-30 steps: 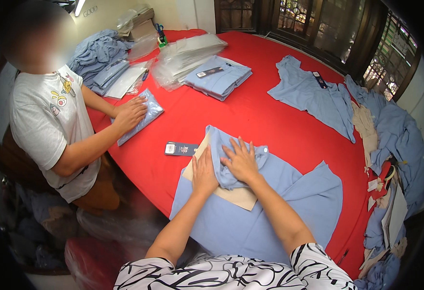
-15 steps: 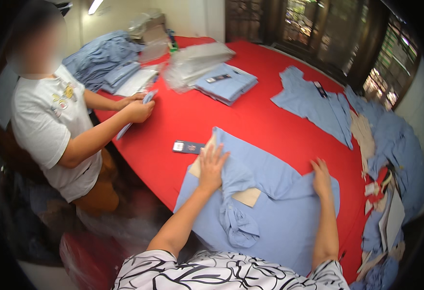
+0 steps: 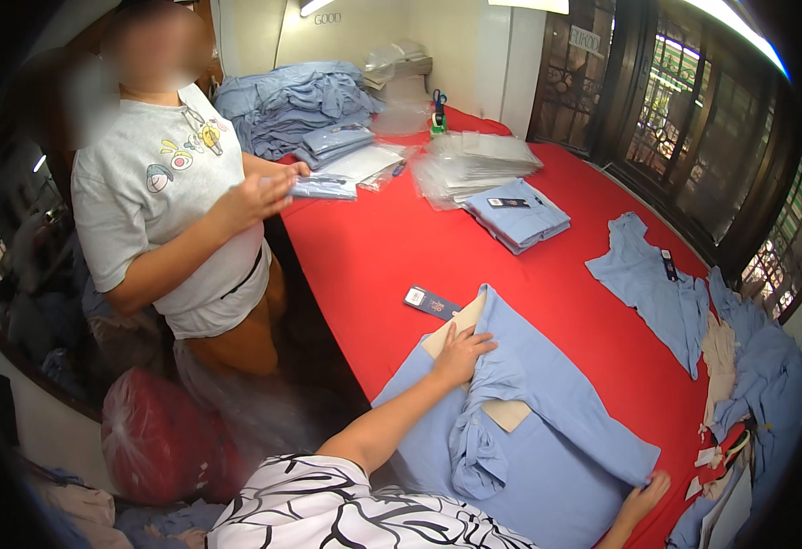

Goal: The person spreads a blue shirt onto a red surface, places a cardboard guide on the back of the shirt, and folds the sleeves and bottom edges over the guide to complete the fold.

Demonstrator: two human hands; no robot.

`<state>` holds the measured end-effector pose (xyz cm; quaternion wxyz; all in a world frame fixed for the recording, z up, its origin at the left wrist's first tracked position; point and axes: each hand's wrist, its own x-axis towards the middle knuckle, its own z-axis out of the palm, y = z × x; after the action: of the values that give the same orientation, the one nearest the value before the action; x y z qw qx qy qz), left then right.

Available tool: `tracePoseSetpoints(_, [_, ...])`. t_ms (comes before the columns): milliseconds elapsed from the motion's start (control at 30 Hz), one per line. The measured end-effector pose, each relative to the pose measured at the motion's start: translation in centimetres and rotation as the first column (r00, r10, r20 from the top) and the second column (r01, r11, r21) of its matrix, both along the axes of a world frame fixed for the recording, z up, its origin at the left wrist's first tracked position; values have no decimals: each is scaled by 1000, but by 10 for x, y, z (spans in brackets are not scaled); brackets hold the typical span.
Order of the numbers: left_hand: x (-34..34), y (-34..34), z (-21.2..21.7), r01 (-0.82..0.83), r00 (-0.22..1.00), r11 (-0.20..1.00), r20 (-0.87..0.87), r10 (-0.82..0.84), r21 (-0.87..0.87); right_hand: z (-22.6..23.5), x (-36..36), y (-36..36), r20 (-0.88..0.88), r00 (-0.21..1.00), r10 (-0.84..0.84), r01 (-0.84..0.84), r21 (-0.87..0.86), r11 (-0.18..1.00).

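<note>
Your red table (image 3: 401,247) carries blue shirt (image 3: 547,430) over cardboard (image 3: 451,325), dark tag (image 3: 431,301), folded shirts (image 3: 518,212), plastic bags (image 3: 474,160), loose shirt (image 3: 648,284).

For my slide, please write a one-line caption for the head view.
Left hand presses a blue shirt over cardboard on a red table; right hand holds its hem.

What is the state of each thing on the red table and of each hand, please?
blue shirt: spread flat, partly folded over a board.
cardboard board: under the shirt, its ends showing.
left hand: flat, pressing the shirt.
right hand: gripping the shirt's lower corner.
dark tag: lying loose beside the shirt.
folded shirts: stacked.
second shirt: unfolded, lying flat.
plastic bags: piled.
</note>
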<state>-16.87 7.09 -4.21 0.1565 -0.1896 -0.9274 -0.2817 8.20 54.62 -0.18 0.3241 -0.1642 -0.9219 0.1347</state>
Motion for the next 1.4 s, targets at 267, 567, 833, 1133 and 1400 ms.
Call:
tracePoseSetpoints(267, [-12, -16, 29, 224, 930, 969, 321, -180, -105, -42, 39, 22, 22, 995, -93, 93, -25, 995])
tracePoseSetpoints(567, [-24, -27, 41, 367, 926, 820, 259, -275, -440, -1, -56, -50, 376, 906, -196, 172, 98, 980])
tracePoseSetpoints(833, [-20, -37, 34, 303, 952, 878, 160, -261, -372, -12, -53, -26, 520, 708, -478, 504, 101, 858])
tracePoseSetpoints(1133, [-30, -39, 24, 467, 859, 849, -100, -502, -245, -25, 13, -94, 270, 812, -517, 453, 266, 851])
tracePoseSetpoints(1400, [-31, -42, 28, 540, 838, 838, -43, -544, -74, 38, 0, -318, 535, 657, 531, -482, -244, 841])
